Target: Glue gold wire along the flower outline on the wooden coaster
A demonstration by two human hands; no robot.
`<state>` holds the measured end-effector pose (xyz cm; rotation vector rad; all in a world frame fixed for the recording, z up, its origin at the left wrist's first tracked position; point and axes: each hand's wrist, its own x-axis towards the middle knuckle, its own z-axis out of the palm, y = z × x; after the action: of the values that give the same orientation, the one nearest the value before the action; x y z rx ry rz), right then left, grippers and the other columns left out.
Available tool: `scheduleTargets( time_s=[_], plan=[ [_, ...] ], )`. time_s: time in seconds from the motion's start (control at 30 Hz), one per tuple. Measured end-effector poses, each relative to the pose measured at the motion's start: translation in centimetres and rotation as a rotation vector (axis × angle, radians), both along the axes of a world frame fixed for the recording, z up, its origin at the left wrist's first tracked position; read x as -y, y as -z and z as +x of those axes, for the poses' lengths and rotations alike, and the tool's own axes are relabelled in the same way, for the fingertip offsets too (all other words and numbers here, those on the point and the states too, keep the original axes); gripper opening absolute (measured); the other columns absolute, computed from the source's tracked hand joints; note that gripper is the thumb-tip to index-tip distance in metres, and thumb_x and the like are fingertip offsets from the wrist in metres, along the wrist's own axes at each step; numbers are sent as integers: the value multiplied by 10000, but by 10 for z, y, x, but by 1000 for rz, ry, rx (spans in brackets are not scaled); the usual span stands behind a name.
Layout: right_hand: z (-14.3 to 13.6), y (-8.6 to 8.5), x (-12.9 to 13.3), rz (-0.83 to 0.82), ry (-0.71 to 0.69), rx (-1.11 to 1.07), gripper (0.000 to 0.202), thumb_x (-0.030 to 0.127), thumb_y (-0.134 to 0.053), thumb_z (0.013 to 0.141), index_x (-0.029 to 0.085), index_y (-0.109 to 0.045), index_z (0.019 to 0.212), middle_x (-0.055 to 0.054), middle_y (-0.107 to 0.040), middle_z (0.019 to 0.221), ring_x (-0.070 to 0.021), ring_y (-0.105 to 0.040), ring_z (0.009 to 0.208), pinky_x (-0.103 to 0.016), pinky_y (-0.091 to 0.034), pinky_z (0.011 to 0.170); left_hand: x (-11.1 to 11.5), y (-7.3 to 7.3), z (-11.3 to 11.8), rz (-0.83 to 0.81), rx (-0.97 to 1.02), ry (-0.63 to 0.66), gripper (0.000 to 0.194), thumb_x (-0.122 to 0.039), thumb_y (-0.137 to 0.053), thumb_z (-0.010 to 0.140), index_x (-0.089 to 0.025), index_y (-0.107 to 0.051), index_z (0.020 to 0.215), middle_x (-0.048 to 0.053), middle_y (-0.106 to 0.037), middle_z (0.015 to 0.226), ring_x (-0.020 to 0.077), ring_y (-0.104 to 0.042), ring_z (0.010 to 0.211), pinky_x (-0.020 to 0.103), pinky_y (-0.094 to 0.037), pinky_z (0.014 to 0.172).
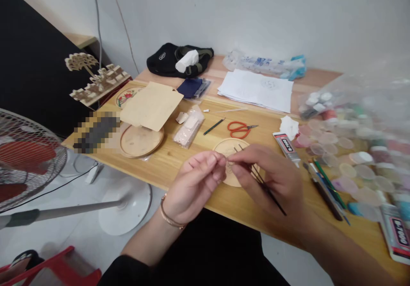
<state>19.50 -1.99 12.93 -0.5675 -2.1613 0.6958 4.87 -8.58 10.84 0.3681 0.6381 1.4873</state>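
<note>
My left hand (197,181) is raised over the table's front edge, its thumb and forefinger pinched on something too small to make out. Close against those fingertips is my right hand (272,177), with dark, thin tweezers (270,195) held in it; their slim tips point up and away to the left. Its thumb and forefinger also come together near the left fingertips. Beneath both hands a round wooden disc (235,179) with drawn lines lies on the table, partly covered by them. Orange-handled scissors (240,128) and a dark green pencil (214,126) lie behind it.
Glue tubes (286,147), brushes (323,192) and many small lidded pots (361,157) crowd the right side. A round wooden tray (141,143) and brown card (152,105) lie left. Behind are white papers (256,90) and a black bag (166,61). A fan (25,157) stands left.
</note>
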Motion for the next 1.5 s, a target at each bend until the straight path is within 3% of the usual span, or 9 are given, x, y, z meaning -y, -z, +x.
scheduleTargets(
  time_s=[0.17, 0.43, 0.6, 0.7, 0.93, 1.17, 1.3, 1.4, 1.5],
  plan=[
    [3, -23, 7, -4, 98, 14, 192, 203, -599, 887, 310, -616, 1045, 23, -685, 851, -133, -627, 699, -298, -518, 590, -5, -13, 13, 33, 63, -38, 120, -258, -804, 756, -158, -746, 791, -24, -673, 763, 19, -540, 632, 107, -476, 649],
    [12, -13, 3, 46, 68, -50, 238, 203, -615, 868, 339, -622, 1064, 23, -700, 854, -159, -648, 707, -331, -536, 568, 0, -12, 30, -43, 122, -42, 138, -295, -840, 706, -209, -780, 794, -11, -704, 801, 53, -572, 699, 128, -492, 670],
    [18, -15, 7, 130, 141, -25, 225, 203, -621, 869, 326, -617, 1058, 25, -697, 822, -148, -638, 662, -310, -556, 590, 6, -15, 37, -47, 119, -24, 162, -306, -835, 712, -217, -787, 839, -12, -711, 830, 46, -570, 698, 121, -490, 685],
    [25, -17, 10, 198, 169, 12, 206, 243, -591, 897, 309, -622, 1090, 9, -719, 856, -158, -659, 694, -302, -573, 645, 9, -17, 42, -19, 25, -58, 185, -327, -831, 722, -231, -788, 874, -15, -711, 835, 43, -573, 704, 116, -492, 706],
    [43, -21, 14, 284, 139, 110, 310, 279, -408, 997, 148, -670, 1098, -48, -733, 934, -125, -670, 866, -223, -512, 799, 10, -15, 52, 130, -184, -178, 126, -276, -795, 772, -272, -784, 897, -25, -720, 987, 87, -633, 968, 124, -514, 842],
    [53, -32, 21, 432, 176, 210, 199, 193, -600, 899, 136, -682, 1072, -9, -680, 744, -109, -646, 700, -206, -509, 707, 9, -13, 54, 247, -372, -249, 116, -237, -733, 839, -300, -778, 925, -28, -719, 950, 70, -646, 914, 114, -528, 806],
    [64, -33, 18, 632, 77, 287, 370, 157, -598, 878, 104, -593, 1244, -39, -703, 813, -135, -657, 714, -222, -542, 717, 12, -13, 56, 271, -483, -324, 149, -218, -719, 847, -321, -775, 939, -5, -712, 970, 100, -657, 909, 160, -551, 780],
    [71, -31, 12, 595, 7, 334, 419, 167, -563, 896, 149, -537, 1314, -19, -706, 807, -124, -665, 709, -206, -554, 703, 15, -13, 56, 328, -578, -368, 202, -171, -699, 856, -323, -769, 968, 7, -709, 963, 114, -662, 893, 193, -563, 784],
    [70, -32, 10, 521, -7, 365, 251, 217, -530, 923, 195, -622, 1156, 9, -691, 736, -96, -653, 658, -171, -542, 661, 16, -13, 55, 368, -629, -391, 229, -142, -685, 861, -310, -764, 995, 7, -704, 966, 101, -661, 884, 179, -563, 792]
  ],
)
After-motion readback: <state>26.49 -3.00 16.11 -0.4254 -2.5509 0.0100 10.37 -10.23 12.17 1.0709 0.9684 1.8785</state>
